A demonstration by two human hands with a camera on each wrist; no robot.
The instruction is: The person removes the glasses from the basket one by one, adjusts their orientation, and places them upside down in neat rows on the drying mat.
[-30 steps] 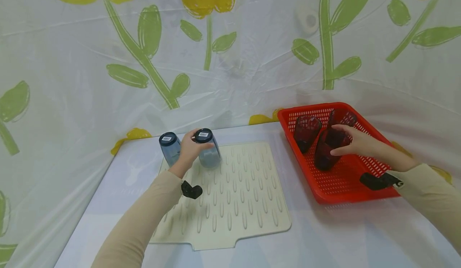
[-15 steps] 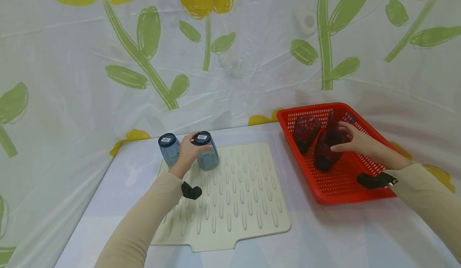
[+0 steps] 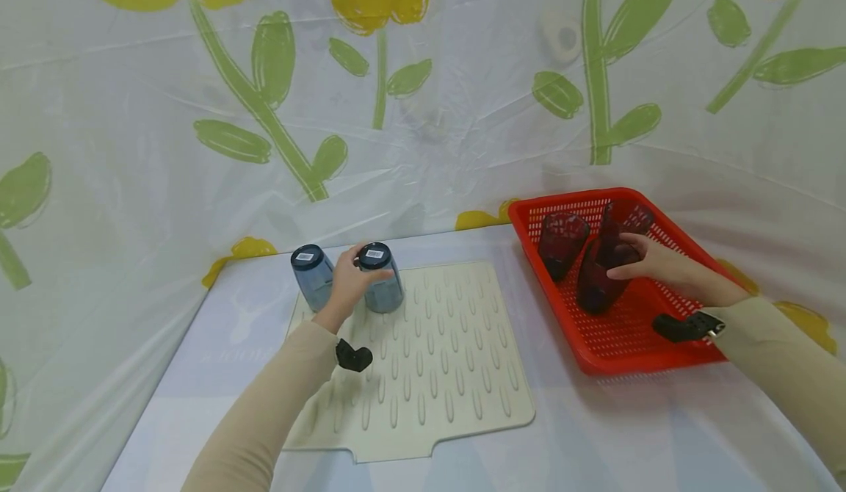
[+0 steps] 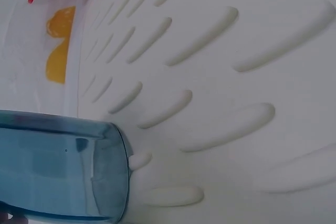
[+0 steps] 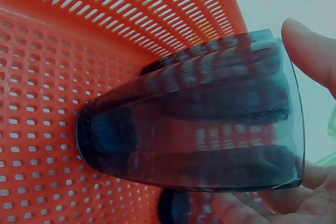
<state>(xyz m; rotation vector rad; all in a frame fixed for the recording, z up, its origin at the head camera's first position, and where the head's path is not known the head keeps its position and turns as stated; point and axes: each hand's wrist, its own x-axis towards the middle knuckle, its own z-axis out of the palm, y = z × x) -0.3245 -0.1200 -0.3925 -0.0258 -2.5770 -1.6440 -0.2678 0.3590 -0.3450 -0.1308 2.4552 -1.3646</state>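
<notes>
Setting: pale table (image 3: 198, 345) before a flower-print sheet (image 3: 165, 110).
Left hand (image 3: 349, 280): fingers curled round an upturned blue cup (image 3: 381, 277) standing on the ribbed cream mat (image 3: 449, 374).
Right hand (image 3: 651, 261): grips a dark tinted cup (image 3: 598, 275), tilted inside the red basket (image 3: 615, 341).
Nearby: second blue cup (image 3: 311, 275) just left of the left hand; two more dark cups (image 3: 560, 239) in the basket.
</notes>
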